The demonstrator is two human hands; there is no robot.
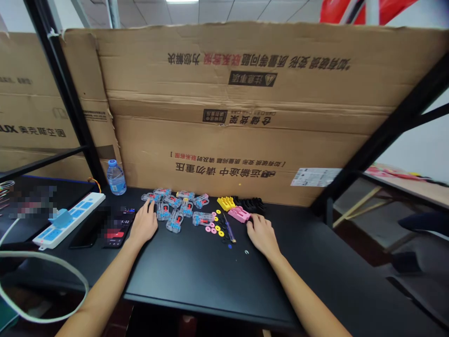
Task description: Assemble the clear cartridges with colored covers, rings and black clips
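Observation:
My left hand (144, 223) lies at the left edge of a group of clear plastic pieces with blue and red parts (174, 221), fingers stretched out and tips against the nearest ones. My right hand (261, 232) rests on the table with its fingers extended, its thumb side beside a pink plastic part (239, 214). Yellow plastic parts (226, 203) and black plastic parts (253, 204) sit just behind. Between my hands are small pink rings (213, 230), yellow rings (220, 233) and a slim purple tool (229, 229), perhaps a screwdriver.
A cardboard wall (224, 140) closes off the back of the black table (196, 271). To the left are a water bottle (116, 178), a white power strip (72, 220) and a phone (121, 229). A white cable (52, 257) loops at the lower left.

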